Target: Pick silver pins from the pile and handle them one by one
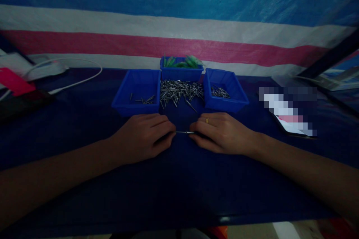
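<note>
A silver blind rivet (185, 132) spans the gap between my two hands, just above the dark blue tabletop. My left hand (150, 134) pinches the thin pin end of it. At the thicker end, my right hand (217, 132), with a ring on one finger, has its fingertips closed on the rivet. Both ends are hidden inside the fingers. Beyond my hands lies a loose pile of similar metal rivets (179, 91). To its left a blue bin (137, 109) has several pieces in it, and to its right another blue bin (228, 104) contains a small heap.
A third blue bin (182, 73) with green-tinted items (185, 61) stands behind the pile. A phone (288, 117), partly blurred out, lies at the right. White cables (81, 59) and a red object (15, 80) are at the left. A striped sheet (179, 3) hangs behind.
</note>
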Action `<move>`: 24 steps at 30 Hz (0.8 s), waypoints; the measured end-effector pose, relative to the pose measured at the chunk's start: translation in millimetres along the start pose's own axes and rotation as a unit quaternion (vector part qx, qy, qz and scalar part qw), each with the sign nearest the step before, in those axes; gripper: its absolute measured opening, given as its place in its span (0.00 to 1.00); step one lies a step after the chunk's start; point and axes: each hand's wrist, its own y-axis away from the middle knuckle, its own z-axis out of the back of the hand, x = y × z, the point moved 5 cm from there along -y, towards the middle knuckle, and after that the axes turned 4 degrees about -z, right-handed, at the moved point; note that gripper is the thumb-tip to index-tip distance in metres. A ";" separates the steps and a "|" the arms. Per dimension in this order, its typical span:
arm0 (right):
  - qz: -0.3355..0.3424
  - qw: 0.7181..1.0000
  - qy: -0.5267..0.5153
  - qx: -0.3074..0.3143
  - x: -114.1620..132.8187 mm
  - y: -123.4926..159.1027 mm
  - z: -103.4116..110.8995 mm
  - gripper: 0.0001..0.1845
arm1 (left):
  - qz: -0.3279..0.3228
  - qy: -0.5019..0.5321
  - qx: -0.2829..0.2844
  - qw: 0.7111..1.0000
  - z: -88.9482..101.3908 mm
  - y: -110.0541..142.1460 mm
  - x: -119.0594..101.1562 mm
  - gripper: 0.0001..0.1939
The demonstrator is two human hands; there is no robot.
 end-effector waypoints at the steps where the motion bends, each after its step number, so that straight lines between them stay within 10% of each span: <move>1: -0.002 1.000 -0.004 0.000 0.0 0.0 0.1 0.14 | 0.000 -0.003 -0.001 1.000 0.0 0.1 0.1 0.12; 24: 0.077 0.996 -0.025 0.022 5.9 0.8 0.4 0.13 | 0.018 -0.019 0.007 1.000 -1.5 0.5 1.3 0.13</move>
